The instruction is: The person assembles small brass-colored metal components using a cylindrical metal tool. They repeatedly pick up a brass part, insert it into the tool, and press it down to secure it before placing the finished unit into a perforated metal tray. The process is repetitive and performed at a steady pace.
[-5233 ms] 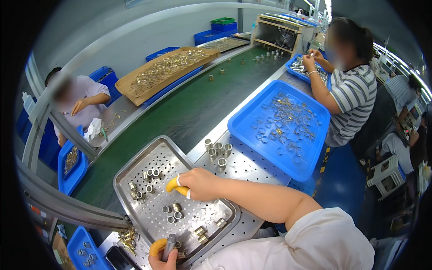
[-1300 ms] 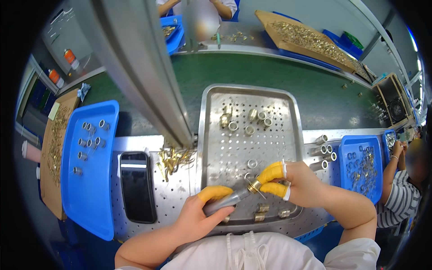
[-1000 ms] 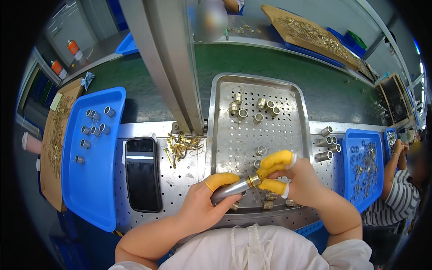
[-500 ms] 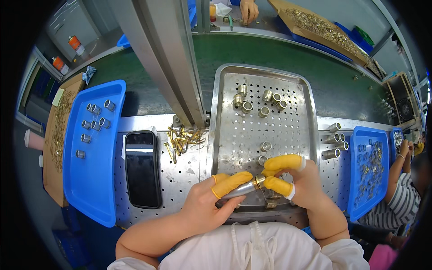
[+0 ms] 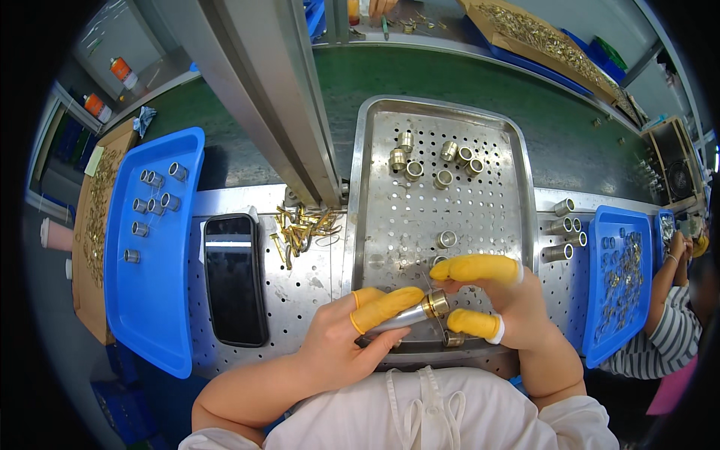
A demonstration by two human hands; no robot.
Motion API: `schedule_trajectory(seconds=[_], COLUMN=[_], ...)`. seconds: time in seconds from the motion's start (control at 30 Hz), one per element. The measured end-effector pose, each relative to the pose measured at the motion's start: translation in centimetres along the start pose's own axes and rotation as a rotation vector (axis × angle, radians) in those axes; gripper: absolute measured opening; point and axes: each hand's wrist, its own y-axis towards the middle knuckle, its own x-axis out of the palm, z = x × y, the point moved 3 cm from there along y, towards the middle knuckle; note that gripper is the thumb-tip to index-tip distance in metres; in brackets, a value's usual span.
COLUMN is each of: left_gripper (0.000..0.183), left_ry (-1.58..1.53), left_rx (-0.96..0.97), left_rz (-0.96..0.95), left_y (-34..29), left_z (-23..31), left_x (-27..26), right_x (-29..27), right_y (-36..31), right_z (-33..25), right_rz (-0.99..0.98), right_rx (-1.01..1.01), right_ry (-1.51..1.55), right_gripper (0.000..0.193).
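Dull silver metal forms the shallow perforated tray [image 5: 397, 206] beneath and beyond the two grips, its corners rounded and its raised rim smooth. Seven short ribbed metal fittings [image 5: 443, 179] lie loosely grouped at its far end, ahead of the right grip [image 5: 520, 304]; another ring-shaped one sits nearer, just beyond the fingers, and more are partly hidden by that hand. Well to the left of the left grip [image 5: 339, 330], a blue plastic tray [image 5: 150, 300] holds eight silvery collars, with fine wires between some of them. Right of the right grip, a second blue tray [image 5: 598, 341] carries a tangle of thin rings and brassy bits.

Closed around a smooth grey rod [image 5: 397, 322], the left grip holds it slanting up to the right. At the rod's tip, between the two hands, is a brass-coloured collar [image 5: 436, 303], shiny and banded. The right grip stands wide, finger and thumb apart on either side of this collar; whether they touch it is unclear. Yellow finger covers [image 5: 392, 304], wrinkled and matte, sheathe digits on both hands.

Left of the left grip, the perforated metal worktop [image 5: 289, 300] bears a glossy black phone [image 5: 235, 281] and a heap of slender golden pieces [image 5: 304, 232].
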Motion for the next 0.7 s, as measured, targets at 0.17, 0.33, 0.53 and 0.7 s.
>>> schedule_trajectory(seconds=[0.17,0.33,0.53,0.7], left_gripper=[0.033,0.033,0.025,0.022], left_ry=[0.1,0.104,-0.109,-0.187], left_rx=[0.013,0.016,-0.202,-0.33], left_rz=[-0.04,-0.065,-0.193,-0.322], left_y=[0.0,-0.2,-0.1,0.2], left_z=[0.4,0.3,-0.1,0.0], left_x=[-0.1,-0.1,0.3,0.2], right_x=[-1.0,-0.7,0.1,0.5], right_y=[0.0,0.0,-0.3,-0.6], right_z=[0.7,0.4,0.1,0.0], right_rz=[-0.109,-0.116,-0.175,-0.167], right_rx=[0.174,0.152,0.159,0.15], right_ry=[-0.343,-0.357,-0.417,-0.376], right_gripper=[0.023,0.022,0.025,0.025])
